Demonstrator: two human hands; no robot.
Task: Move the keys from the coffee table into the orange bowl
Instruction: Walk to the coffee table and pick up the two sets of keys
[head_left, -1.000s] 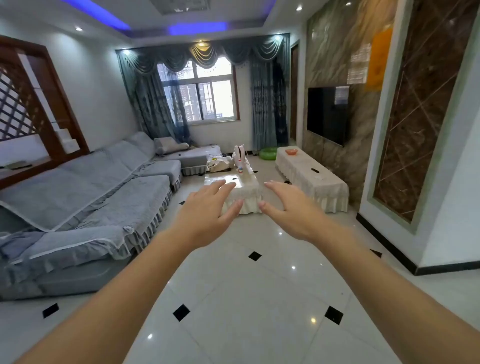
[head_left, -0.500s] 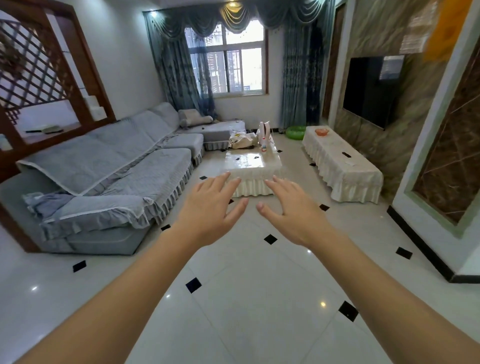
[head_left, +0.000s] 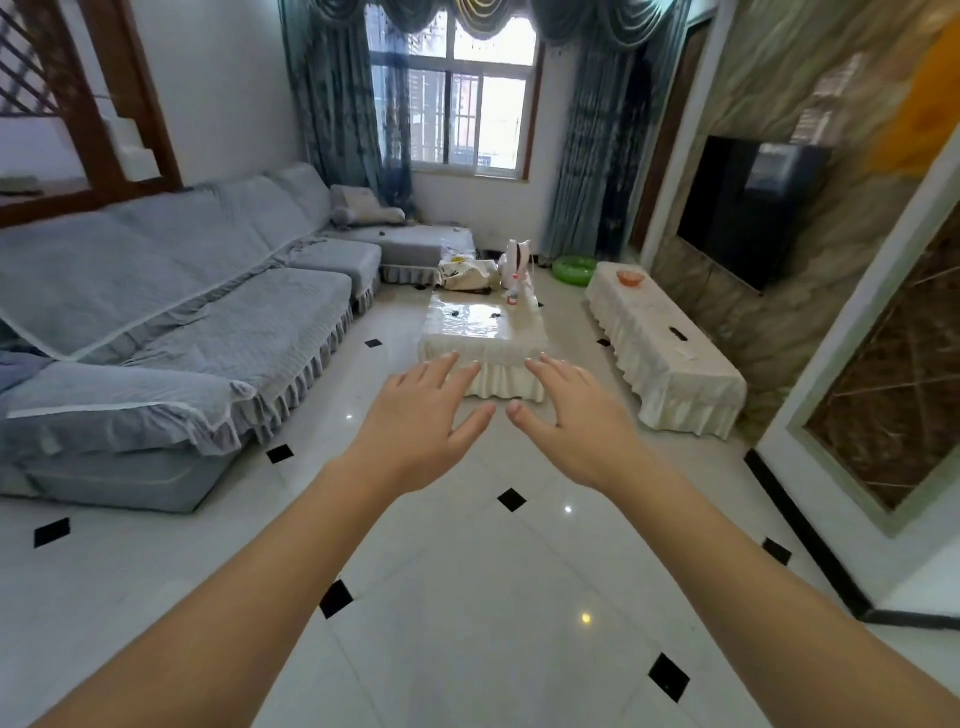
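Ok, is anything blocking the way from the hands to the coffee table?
Nothing visible. Open white tiled floor lies between both empty hands, left hand and right hand, and the cream-skirted glossy coffee table; the grey sofa sits off to the left.

Both bare arms reach up from the bottom corners, the left hand (head_left: 415, 421) and right hand (head_left: 574, 418) spread empty over white floor tiles (head_left: 467, 597) at mid-frame, before the cream-skirted worktop (head_left: 485, 332), with the orange bowl (head_left: 630, 278) on a long cabinet (head_left: 670, 353) at right and a grey sofa (head_left: 171, 322) at left.
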